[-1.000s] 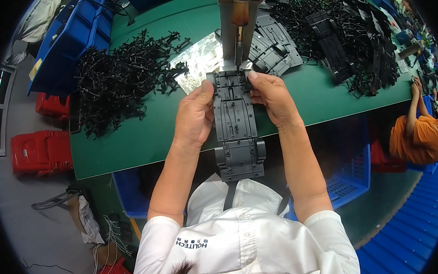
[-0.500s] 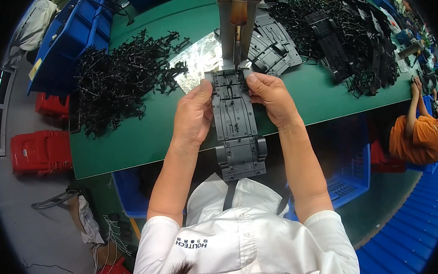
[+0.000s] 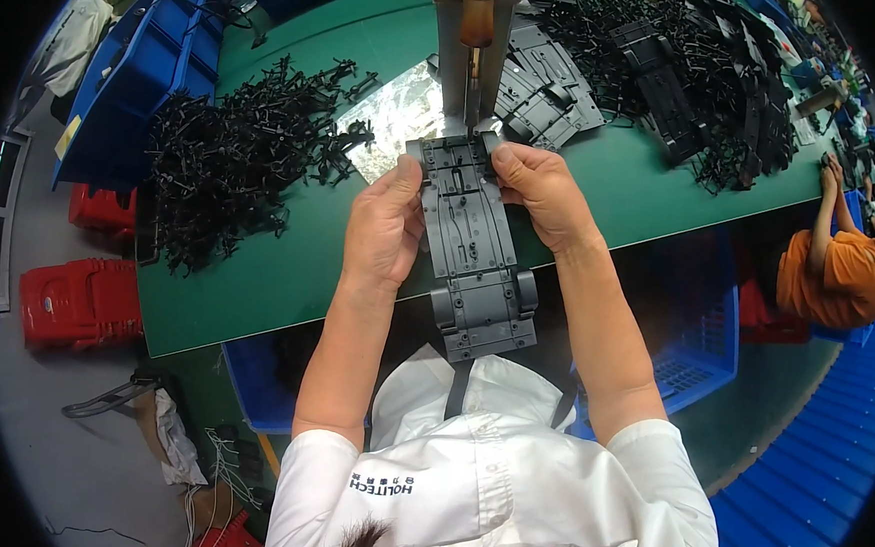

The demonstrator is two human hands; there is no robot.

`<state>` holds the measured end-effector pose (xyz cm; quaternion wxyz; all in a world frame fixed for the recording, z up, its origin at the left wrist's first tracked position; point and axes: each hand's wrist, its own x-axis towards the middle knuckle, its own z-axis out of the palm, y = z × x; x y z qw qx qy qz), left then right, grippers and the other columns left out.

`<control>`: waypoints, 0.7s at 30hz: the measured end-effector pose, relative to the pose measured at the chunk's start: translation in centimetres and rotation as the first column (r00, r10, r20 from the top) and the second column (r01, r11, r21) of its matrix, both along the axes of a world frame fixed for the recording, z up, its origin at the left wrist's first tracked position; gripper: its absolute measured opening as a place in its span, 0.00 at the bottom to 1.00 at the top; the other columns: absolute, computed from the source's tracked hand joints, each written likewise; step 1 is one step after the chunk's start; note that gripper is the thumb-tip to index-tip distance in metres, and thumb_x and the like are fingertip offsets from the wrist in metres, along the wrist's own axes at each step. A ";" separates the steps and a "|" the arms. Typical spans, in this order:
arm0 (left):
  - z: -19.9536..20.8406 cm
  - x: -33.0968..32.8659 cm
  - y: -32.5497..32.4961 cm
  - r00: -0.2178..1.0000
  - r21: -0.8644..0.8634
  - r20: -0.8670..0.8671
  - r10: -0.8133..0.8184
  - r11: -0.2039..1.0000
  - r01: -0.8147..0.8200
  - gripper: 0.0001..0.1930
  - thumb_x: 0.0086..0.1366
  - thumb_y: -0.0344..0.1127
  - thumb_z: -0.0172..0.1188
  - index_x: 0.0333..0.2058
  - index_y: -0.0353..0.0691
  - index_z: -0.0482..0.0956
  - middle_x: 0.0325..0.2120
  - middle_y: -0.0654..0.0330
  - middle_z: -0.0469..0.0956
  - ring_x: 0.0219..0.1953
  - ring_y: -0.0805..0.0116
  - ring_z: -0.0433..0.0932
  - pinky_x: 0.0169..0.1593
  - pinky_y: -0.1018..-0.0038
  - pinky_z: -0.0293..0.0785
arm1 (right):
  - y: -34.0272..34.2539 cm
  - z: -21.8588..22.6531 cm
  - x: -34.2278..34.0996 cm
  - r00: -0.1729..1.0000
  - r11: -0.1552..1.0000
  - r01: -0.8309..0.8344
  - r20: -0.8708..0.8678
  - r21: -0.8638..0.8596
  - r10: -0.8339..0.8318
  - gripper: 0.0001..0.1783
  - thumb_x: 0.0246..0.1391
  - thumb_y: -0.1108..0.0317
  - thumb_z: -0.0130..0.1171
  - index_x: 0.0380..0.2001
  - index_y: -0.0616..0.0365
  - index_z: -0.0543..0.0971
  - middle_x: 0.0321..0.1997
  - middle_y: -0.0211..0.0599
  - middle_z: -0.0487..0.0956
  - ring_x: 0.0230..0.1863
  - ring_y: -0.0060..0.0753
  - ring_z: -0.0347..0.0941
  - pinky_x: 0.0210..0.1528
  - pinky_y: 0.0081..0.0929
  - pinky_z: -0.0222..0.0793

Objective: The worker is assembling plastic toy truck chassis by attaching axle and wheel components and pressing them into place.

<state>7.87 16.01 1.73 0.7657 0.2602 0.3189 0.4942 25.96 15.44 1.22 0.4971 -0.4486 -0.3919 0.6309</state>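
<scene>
Left grip closed on the left side of a dark grey moulded plastic panel, thumb on top, fingers curled at and under the edge, partly hidden. Right grip closed on the same panel at its far right corner, thumb again on top, remaining fingers mostly out of sight beneath.

Panel lies lengthwise, ribbed and studded face up; its near end juts past the near edge of the green surface, toward the wearer's white shirt. Far end sits at the foot of a metal column; in front of this, a vertical tool with a copper-coloured sleeve and thin tip pointing down. Contact between tip and panel: cannot tell.

Left of the column, a shiny silver sheet. Toward the surface's left edge, a tangled heap of small black plastic pieces. Just right of the column, overlapping grey panels. Farther along toward the surface's right end, a larger dark pile, a long black panel on it.

Beyond the left edge, blue bins and red stools. Near the right end, a co-worker in orange, hands together.
</scene>
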 end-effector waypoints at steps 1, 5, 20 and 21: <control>0.1 0.0 0.0 1.000 0.007 -0.003 0.002 1.000 -0.002 0.20 0.61 0.43 0.54 0.41 0.28 0.72 0.34 0.57 0.77 0.35 0.71 0.75 0.41 0.76 0.71 | -0.1 0.1 0.0 1.000 1.000 -0.001 0.000 -0.001 0.001 0.16 0.54 0.53 0.55 0.28 0.56 0.78 0.22 0.21 0.69 0.26 0.14 0.65 0.32 0.16 0.65; 0.1 0.0 0.0 1.000 0.008 0.000 -0.008 1.000 0.008 0.20 0.61 0.43 0.54 0.41 0.28 0.72 0.34 0.57 0.77 0.35 0.71 0.75 0.41 0.76 0.71 | -0.2 0.5 -0.1 1.000 1.000 0.011 0.005 -0.017 -0.011 0.15 0.52 0.54 0.56 0.28 0.56 0.78 0.25 0.20 0.70 0.28 0.11 0.65 0.30 0.09 0.63; 0.5 -0.1 0.2 0.999 0.004 -0.018 0.029 1.000 -0.029 0.19 0.62 0.42 0.53 0.41 0.28 0.72 0.35 0.56 0.77 0.36 0.70 0.75 0.42 0.76 0.71 | -0.1 0.7 -0.4 0.999 1.000 0.018 0.037 -0.023 -0.017 0.16 0.53 0.53 0.55 0.28 0.56 0.77 0.23 0.20 0.69 0.26 0.12 0.64 0.31 0.12 0.63; 0.5 -0.1 0.2 0.999 0.002 -0.022 0.028 1.000 -0.028 0.19 0.62 0.42 0.53 0.41 0.28 0.72 0.35 0.56 0.77 0.36 0.70 0.75 0.42 0.76 0.71 | -0.2 0.9 -0.5 0.998 0.999 0.030 0.050 -0.031 -0.029 0.15 0.53 0.53 0.55 0.25 0.54 0.76 0.24 0.19 0.69 0.27 0.10 0.64 0.29 0.08 0.61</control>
